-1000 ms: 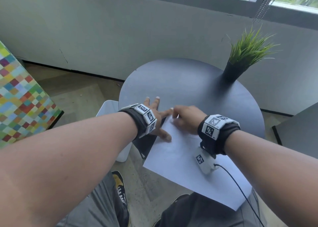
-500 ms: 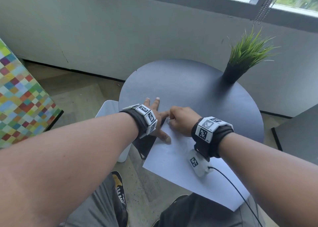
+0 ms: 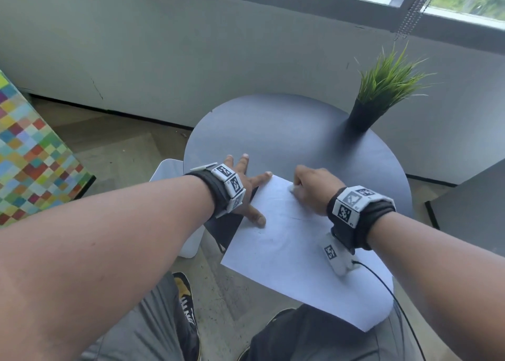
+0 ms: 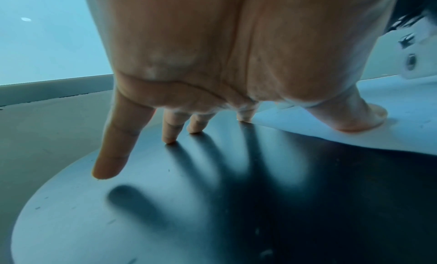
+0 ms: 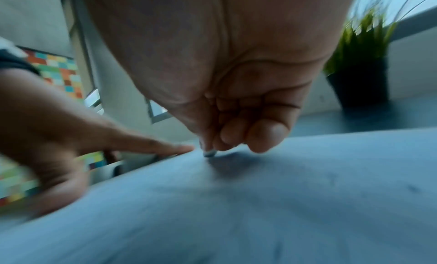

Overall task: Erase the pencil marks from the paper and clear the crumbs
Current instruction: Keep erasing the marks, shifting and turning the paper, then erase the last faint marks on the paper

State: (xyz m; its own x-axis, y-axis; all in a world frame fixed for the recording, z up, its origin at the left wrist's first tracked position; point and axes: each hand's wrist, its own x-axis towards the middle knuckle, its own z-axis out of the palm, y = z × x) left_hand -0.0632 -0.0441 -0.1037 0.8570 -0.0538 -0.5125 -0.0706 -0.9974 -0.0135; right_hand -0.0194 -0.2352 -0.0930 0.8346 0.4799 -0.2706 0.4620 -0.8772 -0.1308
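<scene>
Key relation: the paper [image 3: 297,254] lies aslant on the table [image 3: 287,131], its long axis running from the far corner between the hands down toward the person's right knee; most of the sheet lies nearer than the eraser, toward the person.
Right hand: the right hand [image 3: 314,188] is curled, pinching a small pale eraser [image 3: 291,188] whose tip touches the sheet near its far edge; the right wrist view is blurred.
Left hand: the left hand [image 3: 246,191] is spread flat, fingers straight, thumb and forefinger pressing the paper's left edge, the other fingertips [image 4: 169,137] on bare table.
Marks: faint pencil marks [image 3: 297,218] show at mid-sheet, nearer than the eraser; crumbs too small to tell.
Judgement: the right hand, already on the paper, is the one to rub toward the person.
Surface: round, dark and smooth; the sheet's near corner overhangs its edge.
Room: potted grass plant [image 3: 382,92] at the far right, grey wall under a window, checkered panel [image 3: 32,153] at the left.
</scene>
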